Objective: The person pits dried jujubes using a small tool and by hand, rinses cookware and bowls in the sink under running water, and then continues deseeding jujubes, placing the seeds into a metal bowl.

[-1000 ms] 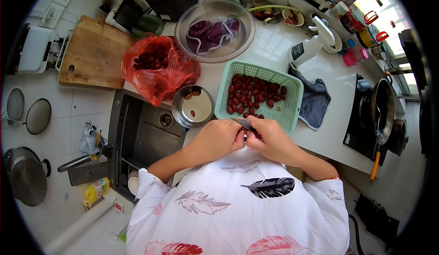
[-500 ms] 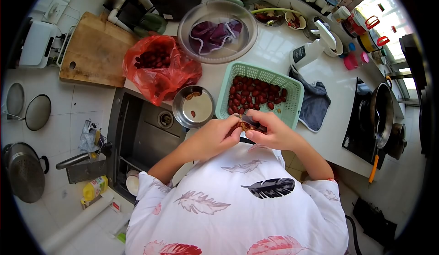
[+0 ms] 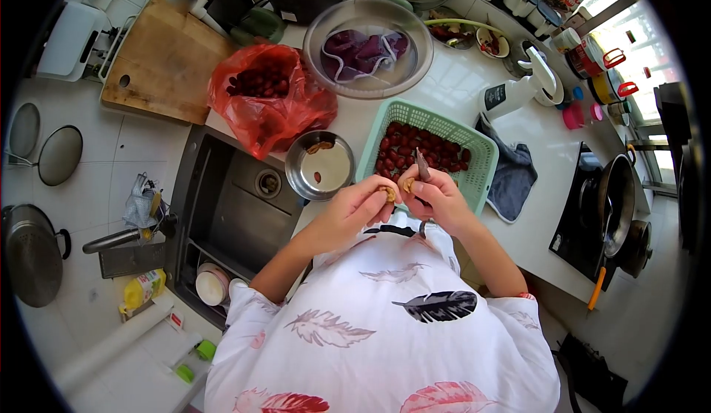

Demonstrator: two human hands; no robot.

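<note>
My left hand [image 3: 354, 209] is closed on a small piece of opened date [image 3: 388, 192], its tan inside showing. Close beside it, my right hand [image 3: 438, 200] grips a small knife [image 3: 422, 165], blade pointing up, and pinches another tan date piece [image 3: 409, 184]. Both hands are at the near edge of a green basket [image 3: 485, 162] that holds many red dates [image 3: 426, 146]. Left of them stands a steel bowl [image 3: 300, 162] with a few date pieces in it. Behind that bowl lies an open red plastic bag [image 3: 252, 125] with more dates.
A clear basin [image 3: 315, 42] holds purple cloth in water. The sink [image 3: 244, 209] lies at the left, with a cutting board [image 3: 159, 65] behind it. To the right are a spray bottle [image 3: 511, 96], a grey cloth [image 3: 511, 180] and a pan [image 3: 618, 198] on the stove.
The hands have moved slightly apart, and two tan date pieces now show, one in each hand. The knife blade has turned upward. The camera view has shifted and tilted a little.
</note>
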